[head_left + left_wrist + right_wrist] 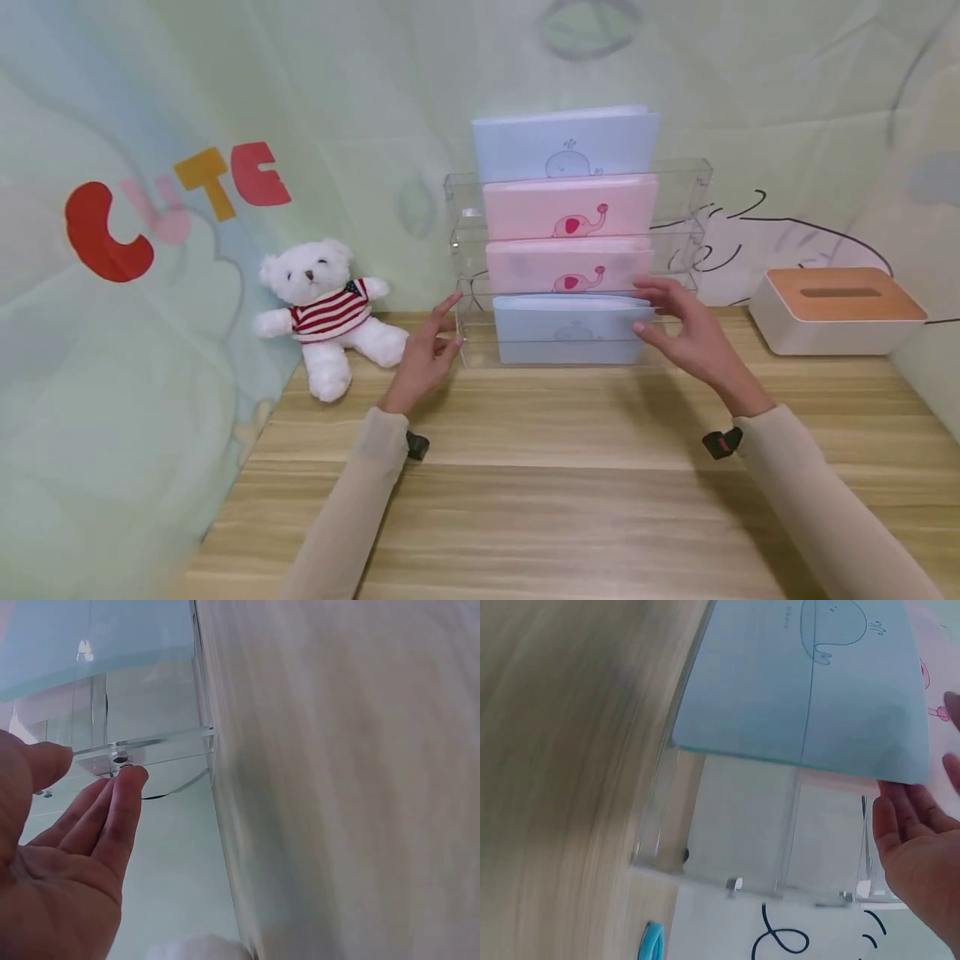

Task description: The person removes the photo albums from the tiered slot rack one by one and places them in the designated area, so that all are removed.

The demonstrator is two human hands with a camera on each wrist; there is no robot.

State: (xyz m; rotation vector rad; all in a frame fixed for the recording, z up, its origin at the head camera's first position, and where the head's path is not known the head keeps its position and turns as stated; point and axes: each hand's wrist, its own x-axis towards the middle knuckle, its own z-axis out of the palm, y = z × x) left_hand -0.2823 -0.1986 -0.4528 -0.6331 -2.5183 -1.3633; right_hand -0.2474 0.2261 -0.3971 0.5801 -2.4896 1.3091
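Note:
A clear acrylic tiered rack [472, 354] stands against the backdrop, holding booklets in several tiers. In the lowest tier is a light blue booklet [540, 342] with a whale drawing. My left hand [422, 358] holds the rack's left side near the bottom, thumb and fingertips at its clear edge. My right hand [693, 342] is at the top right corner of the lowest blue booklet, fingers spread and touching the corner; some fingertips are hidden behind it in the right wrist view. Above are two pink elephant booklets [525, 275] and, at the top, another blue whale booklet [517, 150].
A white teddy bear [330, 312] in a striped shirt sits left of the rack. On the right stands a white tissue box [832, 333] with a wooden lid. The wooden table [562, 492] extends toward me; a printed cloth [360, 108] hangs behind.

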